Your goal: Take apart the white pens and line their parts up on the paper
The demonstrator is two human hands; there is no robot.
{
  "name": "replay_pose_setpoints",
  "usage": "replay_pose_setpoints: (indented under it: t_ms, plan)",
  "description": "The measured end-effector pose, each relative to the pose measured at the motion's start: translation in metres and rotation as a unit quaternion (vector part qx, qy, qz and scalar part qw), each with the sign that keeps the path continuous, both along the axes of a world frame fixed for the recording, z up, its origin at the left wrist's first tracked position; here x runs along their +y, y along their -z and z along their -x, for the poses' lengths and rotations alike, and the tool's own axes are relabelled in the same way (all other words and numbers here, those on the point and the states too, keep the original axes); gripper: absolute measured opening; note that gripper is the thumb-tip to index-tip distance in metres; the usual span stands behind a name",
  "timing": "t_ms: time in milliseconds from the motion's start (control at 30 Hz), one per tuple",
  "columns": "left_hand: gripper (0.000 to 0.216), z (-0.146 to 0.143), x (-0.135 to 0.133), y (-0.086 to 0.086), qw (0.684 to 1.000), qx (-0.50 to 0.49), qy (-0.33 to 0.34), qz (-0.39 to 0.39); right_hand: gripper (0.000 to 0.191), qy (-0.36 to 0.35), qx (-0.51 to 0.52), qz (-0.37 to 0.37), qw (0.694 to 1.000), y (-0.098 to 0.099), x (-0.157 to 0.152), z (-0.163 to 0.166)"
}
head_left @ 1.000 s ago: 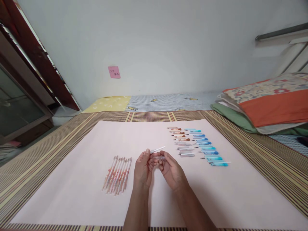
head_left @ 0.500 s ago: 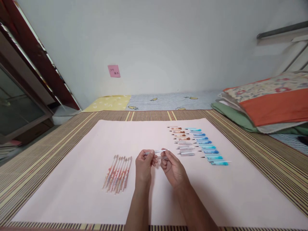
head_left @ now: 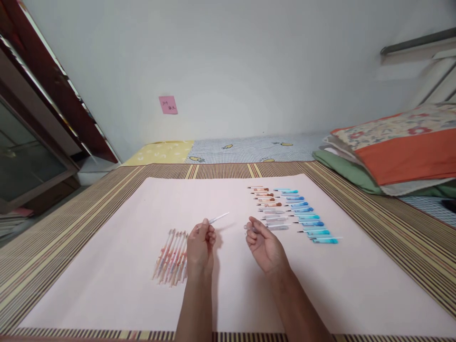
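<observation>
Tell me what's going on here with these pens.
The left hand pinches a thin refill, tip pointing away. The right hand holds a small clear piece, apart from it. A bundle of pens lies on the pink sheet by the left hand; rows of orange, clear and blue pen parts lie beyond the right hand.

Left hand (head_left: 200,244): refill (head_left: 218,218); right hand (head_left: 265,247): tube (head_left: 249,227)

Striped mat (head_left: 53,237) carries pink sheet (head_left: 124,285). On the sheet: orange pen bundle (head_left: 171,254) left of centre, orange/grey row (head_left: 270,209) and blue row (head_left: 304,216) far right. Folded bedding (head_left: 392,156) lies beyond the sheet's right corner.
</observation>
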State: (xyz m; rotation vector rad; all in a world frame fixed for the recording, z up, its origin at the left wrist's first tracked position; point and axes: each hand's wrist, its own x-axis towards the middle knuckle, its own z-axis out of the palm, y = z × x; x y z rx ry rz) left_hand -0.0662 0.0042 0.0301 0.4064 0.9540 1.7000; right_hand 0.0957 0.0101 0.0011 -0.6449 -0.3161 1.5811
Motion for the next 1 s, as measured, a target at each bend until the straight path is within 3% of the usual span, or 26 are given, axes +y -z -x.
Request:
replay_pose_setpoints:
  t_ms: [200, 333, 1000]
  plan:
    - [0.039, -0.017, -0.004, 0.003, 0.993, 0.079, 0.079, -0.036, 0.031, -0.026, -0.107, -0.061, 0.992, -0.010, -0.009, 0.023]
    - [0.033, -0.022, -0.005, 0.007, 0.983, 0.142, 0.110, -0.040, 0.034, 0.008, -0.110, -0.044, 0.993, -0.011, -0.010, 0.028]
    - [0.035, -0.029, -0.005, 0.006, 0.990, 0.076, 0.112, -0.045, 0.035, 0.056, -0.117, -0.035, 0.991, -0.007, -0.004, 0.015]
